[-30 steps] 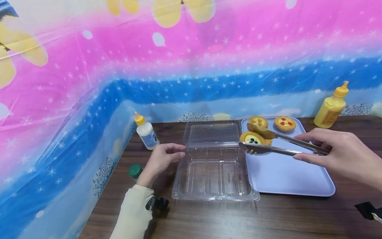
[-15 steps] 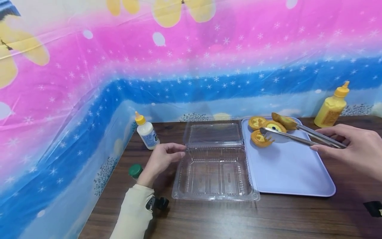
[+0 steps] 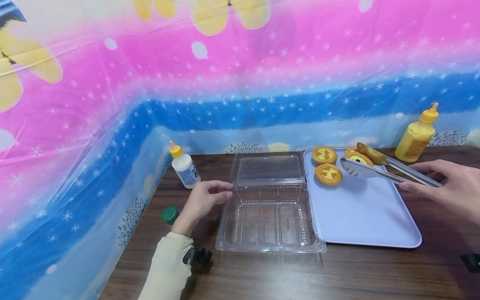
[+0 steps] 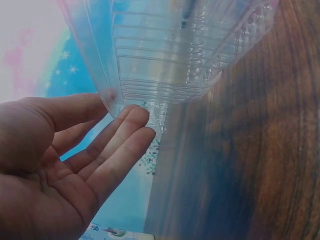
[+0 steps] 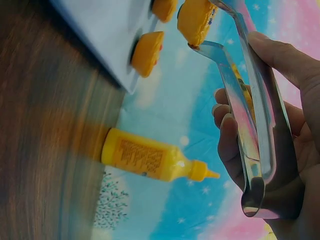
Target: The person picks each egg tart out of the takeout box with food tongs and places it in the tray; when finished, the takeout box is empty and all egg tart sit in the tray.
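Note:
My right hand (image 3: 446,181) grips metal tongs (image 3: 414,172) above the lilac tray (image 3: 367,216). Between the tongs' ends is an egg tart with dark berries (image 5: 195,24), held up off the tray and partly hidden in the head view. Behind it, a tart with red pieces (image 5: 147,54) sits on the tray. Two tarts with yellow wedge toppings (image 3: 324,155) stand at the tray's back left. My left hand (image 3: 202,204) pinches the left edge of a clear plastic clamshell box (image 3: 270,250) between thumb and finger; its lid lies back.
A white bottle with a yellow cap (image 3: 186,171) stands behind my left hand, and a green-capped container (image 3: 170,215) is partly hidden by the wrist. At the back right is a yellow squeeze bottle (image 3: 414,137). A patterned cloth hangs behind the wooden table (image 3: 262,275).
My right hand has moved right with the tongs and the berry tart, from beside the box to over the tray's back right. The wedge-topped tarts now show fully. My left hand stays put.

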